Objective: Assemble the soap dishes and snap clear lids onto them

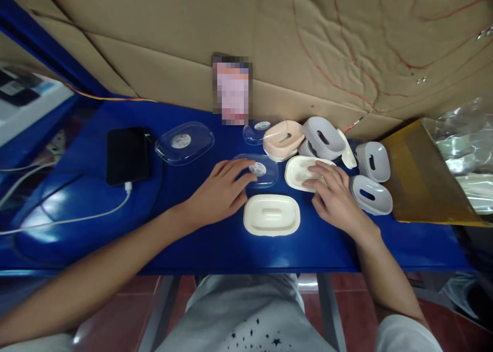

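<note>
In the head view, my left hand [225,190] reaches over a clear oval plastic lid [270,176] with a round white label. Its fingers are apart, the fingertips at the lid's label. My right hand [333,198] is at a cream oval lid [295,171], fingers spread over its recessed middle; whether they press on it I cannot tell. Between my hands and nearer to me lies another cream oval lid [271,229] with a raised bar in its recess. Further back sits a peach oval box [280,145] with a slot, a clear lid against it.
Grey slotted boxes [335,145] stand at the back right, beside an open cardboard box [419,172] with plastic-wrapped items. Another clear lid [200,136] lies left, near a black device [127,157] with a white cable [111,212]. Cardboard backs the blue table [215,252].
</note>
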Demonstrator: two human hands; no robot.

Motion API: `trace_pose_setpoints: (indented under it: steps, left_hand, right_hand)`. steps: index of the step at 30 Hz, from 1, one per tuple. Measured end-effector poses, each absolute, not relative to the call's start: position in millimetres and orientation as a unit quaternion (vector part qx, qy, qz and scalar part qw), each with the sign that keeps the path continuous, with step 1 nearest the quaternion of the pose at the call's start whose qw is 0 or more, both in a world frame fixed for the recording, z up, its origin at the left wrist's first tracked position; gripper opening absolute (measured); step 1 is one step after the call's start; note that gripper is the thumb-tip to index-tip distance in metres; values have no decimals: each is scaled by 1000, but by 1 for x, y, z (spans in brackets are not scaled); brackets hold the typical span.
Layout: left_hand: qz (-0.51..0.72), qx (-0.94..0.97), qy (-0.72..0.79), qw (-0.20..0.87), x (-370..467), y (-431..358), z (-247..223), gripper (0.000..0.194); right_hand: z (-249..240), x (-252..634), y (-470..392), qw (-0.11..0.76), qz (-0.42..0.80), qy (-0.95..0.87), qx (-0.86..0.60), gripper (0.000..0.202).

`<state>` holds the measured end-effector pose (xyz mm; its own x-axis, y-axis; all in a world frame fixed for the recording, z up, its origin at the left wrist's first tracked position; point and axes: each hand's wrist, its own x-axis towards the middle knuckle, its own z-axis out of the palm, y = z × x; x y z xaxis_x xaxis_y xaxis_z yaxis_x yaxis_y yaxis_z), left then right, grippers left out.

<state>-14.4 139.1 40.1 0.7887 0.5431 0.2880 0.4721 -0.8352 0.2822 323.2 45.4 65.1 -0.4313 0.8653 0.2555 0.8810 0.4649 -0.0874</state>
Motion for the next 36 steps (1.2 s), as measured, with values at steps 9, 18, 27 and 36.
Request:
trace_pose_setpoints:
  steps: [9,18,27,36]
  left_hand:
    - [161,944,278,74,-13,142,34,43]
    - [158,944,286,45,-12,126,47,39]
    - [81,986,98,108,-6,92,39,59]
    - [50,979,115,159,-9,91,52,46]
  right_hand:
    - [70,325,48,161,-27,-833,-528,41]
    - [62,326,53,118,-28,-838,-532,44]
    - [61,315,55,135,-15,-847,-514,42]
    - [64,296,44,96,60,-878,-465,48]
